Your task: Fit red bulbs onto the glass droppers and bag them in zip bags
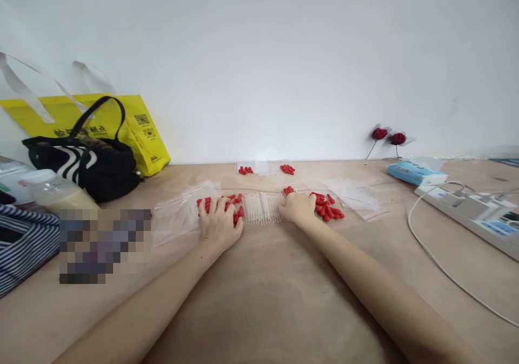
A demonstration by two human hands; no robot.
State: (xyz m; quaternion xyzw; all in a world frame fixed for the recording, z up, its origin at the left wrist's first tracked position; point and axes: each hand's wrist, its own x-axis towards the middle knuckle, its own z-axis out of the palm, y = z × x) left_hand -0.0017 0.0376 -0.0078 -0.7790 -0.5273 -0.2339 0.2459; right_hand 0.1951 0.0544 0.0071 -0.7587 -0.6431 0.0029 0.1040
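My left hand (pixel 220 224) rests with its fingers apart over a pile of small red pieces (pixel 205 204), left of centre. Thin whitish sticks (pixel 261 208) lie side by side in a row between my hands. At the right end of that row is my right hand (pixel 298 208), its fingers curled together beside some red pieces (pixel 288 190); what they grip, if anything, is hidden. A second red pile (pixel 327 209) lies just right of it. Clear plastic bags (pixel 176 212) lie flat at the outer sides of both piles.
Near the wall lies a clear bag (pixel 263 167) with red pieces at both ends. Yellow (pixel 152 137) and black bags (pixel 109 174) and a bottle (pixel 60 193) stand left. Right are a tissue pack (pixel 416 173), a power strip (pixel 503 239), a white cable (pixel 441 271) and red roses (pixel 398 138).
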